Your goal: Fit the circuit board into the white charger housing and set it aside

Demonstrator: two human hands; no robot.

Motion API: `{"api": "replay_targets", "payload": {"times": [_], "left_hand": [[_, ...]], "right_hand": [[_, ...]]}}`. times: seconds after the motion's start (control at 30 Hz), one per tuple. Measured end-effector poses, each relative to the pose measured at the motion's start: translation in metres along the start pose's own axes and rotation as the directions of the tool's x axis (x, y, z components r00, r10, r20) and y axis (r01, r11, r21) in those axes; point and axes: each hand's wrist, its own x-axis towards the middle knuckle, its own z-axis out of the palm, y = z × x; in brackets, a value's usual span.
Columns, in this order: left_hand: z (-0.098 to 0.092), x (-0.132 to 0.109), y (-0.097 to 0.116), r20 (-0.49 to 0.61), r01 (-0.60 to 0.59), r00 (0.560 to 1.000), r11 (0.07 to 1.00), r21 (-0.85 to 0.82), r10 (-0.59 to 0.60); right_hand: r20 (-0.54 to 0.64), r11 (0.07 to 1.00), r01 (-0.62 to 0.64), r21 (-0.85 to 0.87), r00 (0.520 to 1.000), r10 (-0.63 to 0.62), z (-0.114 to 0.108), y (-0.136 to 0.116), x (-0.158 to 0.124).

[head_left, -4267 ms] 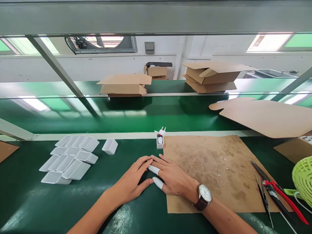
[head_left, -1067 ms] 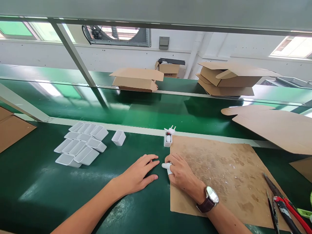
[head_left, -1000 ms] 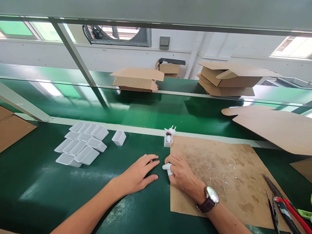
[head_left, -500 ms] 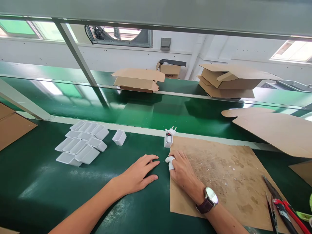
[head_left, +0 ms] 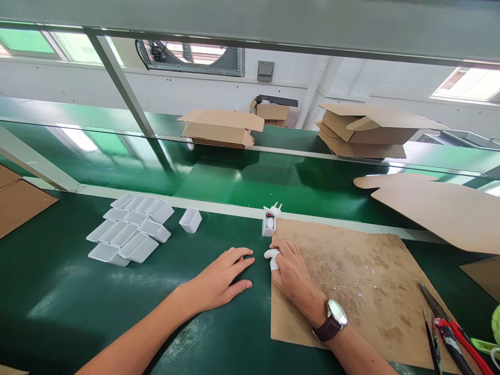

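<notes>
My left hand [head_left: 223, 278] lies on the green work surface [head_left: 219, 338], palm down, fingers stretched and apart, holding nothing. To its right, my right hand [head_left: 291, 271] rests over the left edge of a stained cardboard sheet [head_left: 351, 291]. Its fingers are loosely bent, with white coverings on two digits, and nothing shows in its grasp. Just beyond the right hand stands a small white open box [head_left: 269, 225] with a white two-pin plug [head_left: 275, 209] sticking up from its top. Another white box [head_left: 190, 221] stands alone further left, apart from both hands.
Several white boxes [head_left: 133, 229] sit in a cluster at the left. Red-and-black handled pliers [head_left: 449, 325] and tweezers [head_left: 433, 344] lie at the sheet's right edge. Brown cartons [head_left: 363, 130] stand on the far ledge. A metal post [head_left: 121, 83] rises at the left.
</notes>
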Motion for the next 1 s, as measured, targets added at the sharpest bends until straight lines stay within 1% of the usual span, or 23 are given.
{"api": "replay_targets", "payload": {"times": [0.07,0.17,0.23,0.33,0.4,0.53,0.67,0.87,1.0], "left_hand": [[0.000,0.000,0.000,0.008,0.005,1.000,1.000,0.004,-0.005],[0.000,0.000,0.000,0.027,0.012,1.000,1.000,0.012,-0.012],[0.000,-0.001,0.000,0.028,0.013,1.000,1.000,0.013,-0.013],[0.001,-0.001,0.000,0.023,0.011,1.000,1.000,0.012,-0.011],[0.001,-0.001,0.000,0.012,0.005,1.000,1.000,0.009,-0.005],[0.000,0.000,0.001,-0.020,-0.006,1.000,1.000,-0.001,0.006],[0.000,0.000,0.001,-0.005,-0.002,1.000,1.000,0.005,0.002],[0.000,0.000,0.000,-0.013,0.003,1.000,1.000,-0.011,-0.003],[0.000,-0.001,0.000,0.003,0.006,1.000,1.000,-0.018,-0.006]], "right_hand": [[0.000,1.000,0.009,0.022,1.000,-0.009,-0.001,-0.001,0.001],[0.012,0.994,0.082,0.076,0.996,-0.083,-0.002,-0.002,0.002],[-0.001,0.989,0.120,0.088,0.993,-0.120,-0.002,-0.003,0.003],[-0.038,0.990,0.115,0.079,0.993,-0.112,-0.001,-0.003,0.002],[-0.043,0.992,0.100,0.075,0.994,-0.097,0.000,-0.002,0.001],[0.004,0.994,0.079,0.069,0.997,-0.079,0.001,-0.001,0.000],[0.025,0.992,0.108,0.065,0.994,-0.109,0.001,0.000,0.000],[-0.081,0.993,0.037,0.114,0.996,-0.028,-0.004,-0.006,0.002],[-0.152,0.990,0.028,0.137,0.988,-0.007,-0.010,-0.011,0.007]]}}
